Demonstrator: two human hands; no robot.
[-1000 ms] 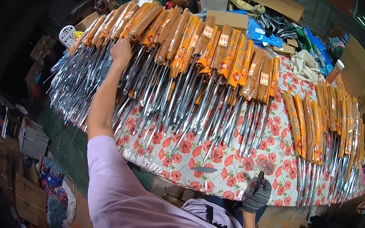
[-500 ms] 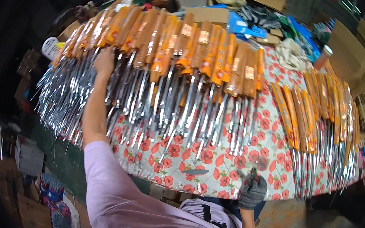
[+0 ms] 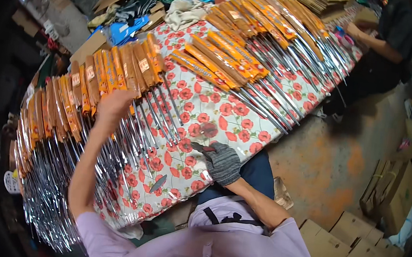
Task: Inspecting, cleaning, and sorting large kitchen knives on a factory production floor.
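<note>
A row of long metal skewers point(image 3: 50, 198), their handle ends wrapped in orange and brown sleeves point(image 3: 107, 72), covers the left side of the table. My bare left hand point(image 3: 115, 106) is over the lower ends of the sleeves near the row's right end. It is blurred, its fingers are hidden, and whether it grips a skewer does not show. My right hand point(image 3: 223, 164), in a grey knitted glove, hovers at the table's near edge, fingers pointing left and partly apart, with nothing visible in them. A small grey leaf-shaped piece point(image 3: 158, 183) lies on the floral tablecloth point(image 3: 202, 113) between my hands.
More sleeved skewers point(image 3: 222, 63) lie at the far right. Another person point(image 3: 393, 42) in dark clothes works at the table's right end. Cloths point(image 3: 183, 15) and blue packaging point(image 3: 126, 30) are piled behind. Cardboard boxes point(image 3: 353, 247) stand on the floor at right.
The view has swung to the right. My left hand has moved from the row's left part to near its right end. My right hand has turned, its fingers now pointing left.
</note>
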